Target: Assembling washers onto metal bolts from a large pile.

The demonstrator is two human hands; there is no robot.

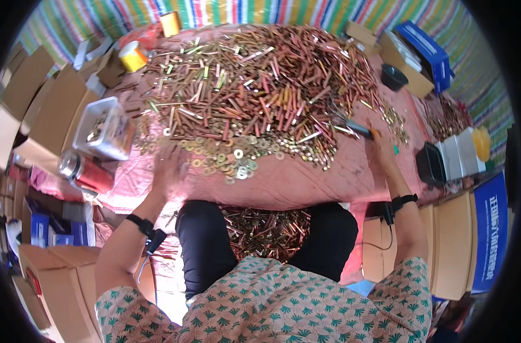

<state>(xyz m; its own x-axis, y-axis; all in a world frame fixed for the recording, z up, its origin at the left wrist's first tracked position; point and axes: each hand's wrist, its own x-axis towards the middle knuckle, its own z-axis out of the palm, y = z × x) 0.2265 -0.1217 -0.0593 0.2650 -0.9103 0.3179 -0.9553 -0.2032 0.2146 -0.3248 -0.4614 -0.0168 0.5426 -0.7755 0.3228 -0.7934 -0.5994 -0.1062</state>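
A broad heap of metal bolts or sleeves (272,86), coppery and yellowish, covers the pink cloth in front of me. Flat round washers (220,160) lie along its near edge, with small nuts (320,154) to their right. My left hand (170,168) rests open on the cloth beside the washers, its fingers stretched and slightly blurred. At the heap's right edge, my right hand (380,148) is closed at the end of a dark handle belonging to a small hand rake (357,127). The rake's thin head reaches into the heap, its tip hard to make out.
On the left stand a clear plastic tub (106,128) of small parts, a red flask (86,171) and cardboard boxes (54,114). To the right are black bowls (393,77), a black bin (430,164) and a blue box (426,54). More metal parts (266,231) lie between my knees.
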